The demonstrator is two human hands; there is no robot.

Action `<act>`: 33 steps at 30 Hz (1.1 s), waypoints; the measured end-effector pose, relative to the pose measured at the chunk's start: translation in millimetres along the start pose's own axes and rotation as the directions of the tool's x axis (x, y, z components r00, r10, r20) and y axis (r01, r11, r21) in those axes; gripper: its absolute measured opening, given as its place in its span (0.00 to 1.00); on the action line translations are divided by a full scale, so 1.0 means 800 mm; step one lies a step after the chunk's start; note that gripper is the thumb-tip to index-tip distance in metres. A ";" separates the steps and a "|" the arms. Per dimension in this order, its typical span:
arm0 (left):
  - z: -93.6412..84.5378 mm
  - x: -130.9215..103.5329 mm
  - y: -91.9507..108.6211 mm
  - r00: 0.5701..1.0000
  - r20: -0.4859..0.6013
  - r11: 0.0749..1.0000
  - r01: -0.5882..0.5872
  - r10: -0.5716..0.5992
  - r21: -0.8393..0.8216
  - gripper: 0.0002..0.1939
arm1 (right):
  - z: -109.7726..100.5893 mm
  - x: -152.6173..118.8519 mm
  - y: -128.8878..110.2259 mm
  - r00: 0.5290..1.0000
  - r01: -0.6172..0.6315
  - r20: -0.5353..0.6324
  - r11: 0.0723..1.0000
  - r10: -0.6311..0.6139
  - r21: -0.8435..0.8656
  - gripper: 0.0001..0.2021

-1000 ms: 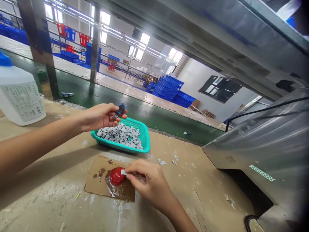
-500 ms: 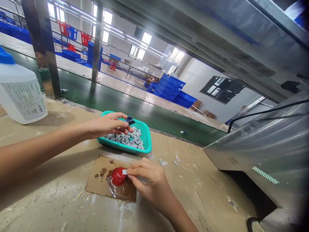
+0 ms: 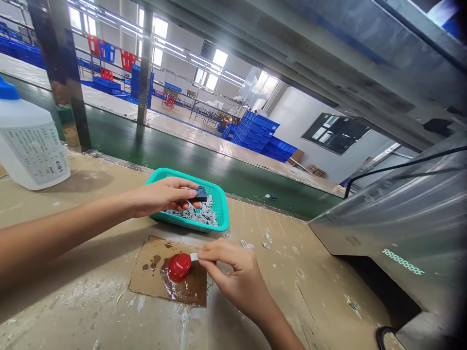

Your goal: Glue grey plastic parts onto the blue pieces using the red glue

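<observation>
Plainly, left hand (image 3: 166, 197) pinching dark piece (image 3: 200, 194), right hand (image 3: 233, 272) pinching pale piece (image 3: 194, 256)

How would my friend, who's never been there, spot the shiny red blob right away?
On the tan table, just nearer than the green basket, lies a piece of brown cardboard with wet patches. On it sits the red blob, left of the right hand and the pale piece it pinches. It's round, glossy and the only red thing on the table.

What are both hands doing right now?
Left hand: closed on a dark part, above the green basket.
Right hand: fingers pinching a small pale piece beside the red dome.
</observation>
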State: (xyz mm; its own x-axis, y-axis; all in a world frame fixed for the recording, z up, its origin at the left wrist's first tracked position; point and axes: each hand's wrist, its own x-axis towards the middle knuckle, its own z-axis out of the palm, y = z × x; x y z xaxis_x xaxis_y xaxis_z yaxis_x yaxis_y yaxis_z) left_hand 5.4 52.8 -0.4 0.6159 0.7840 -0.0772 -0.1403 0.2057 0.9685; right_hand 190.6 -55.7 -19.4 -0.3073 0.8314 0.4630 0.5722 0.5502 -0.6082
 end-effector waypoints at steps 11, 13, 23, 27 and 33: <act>0.015 -0.006 0.007 0.987 -0.006 0.945 0.154 -0.163 -0.287 0.10 | -0.006 0.004 -0.003 0.996 0.006 -0.092 0.998 0.000 0.061 0.08; 0.020 -0.009 0.004 0.987 0.056 0.960 0.160 -0.151 -0.229 0.14 | -0.009 0.004 -0.006 0.985 0.014 -0.175 0.997 0.000 0.080 0.08; 0.033 -0.020 -0.003 0.985 0.170 0.926 -0.067 0.003 0.372 0.12 | -0.023 0.010 -0.005 0.943 -0.057 -0.300 0.959 0.143 0.278 0.09; 0.035 -0.027 0.000 0.947 0.244 0.556 -0.321 0.211 0.766 0.12 | -0.030 0.031 -0.007 0.957 -0.081 -0.243 0.948 0.161 0.308 0.07; 0.036 -0.030 0.006 0.960 0.222 0.434 -0.276 0.172 0.858 0.14 | -0.023 0.056 -0.005 0.981 -0.107 -0.121 0.941 0.154 0.322 0.07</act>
State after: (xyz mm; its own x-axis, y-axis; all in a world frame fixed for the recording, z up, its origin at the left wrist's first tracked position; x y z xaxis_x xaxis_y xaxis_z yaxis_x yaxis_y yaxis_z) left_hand 12.2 18.2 12.8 0.7389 0.6581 0.1444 0.4343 -0.6291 0.6447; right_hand 188.5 -22.1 15.9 -0.1211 0.8903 0.4389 0.3265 0.4533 -0.8294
